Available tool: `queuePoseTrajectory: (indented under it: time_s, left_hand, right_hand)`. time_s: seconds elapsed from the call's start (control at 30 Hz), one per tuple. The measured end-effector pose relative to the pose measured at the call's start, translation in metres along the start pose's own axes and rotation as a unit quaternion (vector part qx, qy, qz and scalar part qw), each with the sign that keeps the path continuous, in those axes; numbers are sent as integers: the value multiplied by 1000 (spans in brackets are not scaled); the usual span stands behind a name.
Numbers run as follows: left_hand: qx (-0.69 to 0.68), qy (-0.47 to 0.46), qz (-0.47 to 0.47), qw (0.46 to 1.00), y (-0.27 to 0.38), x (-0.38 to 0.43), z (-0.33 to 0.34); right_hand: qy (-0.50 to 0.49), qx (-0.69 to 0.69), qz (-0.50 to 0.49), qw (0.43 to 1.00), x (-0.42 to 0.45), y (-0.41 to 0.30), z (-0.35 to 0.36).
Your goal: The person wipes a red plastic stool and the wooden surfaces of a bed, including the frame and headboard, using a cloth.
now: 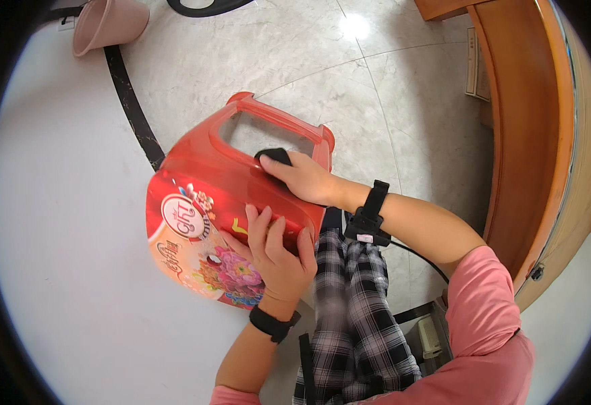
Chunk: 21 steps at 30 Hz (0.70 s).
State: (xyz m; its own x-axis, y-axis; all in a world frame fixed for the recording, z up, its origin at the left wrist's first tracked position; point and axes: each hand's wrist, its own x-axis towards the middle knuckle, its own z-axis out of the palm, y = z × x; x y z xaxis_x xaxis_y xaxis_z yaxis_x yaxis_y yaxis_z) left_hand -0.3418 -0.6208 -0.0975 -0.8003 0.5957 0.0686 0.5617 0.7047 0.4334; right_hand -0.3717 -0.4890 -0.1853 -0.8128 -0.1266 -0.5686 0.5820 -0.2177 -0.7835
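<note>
A red plastic stool with a floral printed top stands or is held tilted in front of me, its top facing left. My right hand grips a black object, perhaps a cloth or brush, and presses it on the stool's red side, near the opening between the legs. With fingers spread, my left hand rests on the printed seat. Both wrists wear black straps; a small device sits on the right one.
A pink bin stands at the upper left by the white wall. Part of a black rounded object shows at the top. On the right is an orange-brown wooden furniture piece. Pale tiled floor lies beyond the stool.
</note>
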Motion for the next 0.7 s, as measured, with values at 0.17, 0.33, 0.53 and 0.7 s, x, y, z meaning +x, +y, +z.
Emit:
queuePoseTrajectory:
  time_s: [0.17,0.33,0.53,0.7]
  left_hand:
    - [-6,-70,124,990,-19,12,-20]
    - [-29,-165,271,948,-40,12,-27]
    - [-25,-80,232,969,-47,4,-43]
    - [-11,0,89,996,-21,107,-10]
  right_hand:
    - [160,259,-90,948,-27,7,17]
    - [279,249,-60,926,-72,40,47]
    - [389,231,36,891,-115,46,55]
    - [282,-1,-220,934,-63,-15,18]
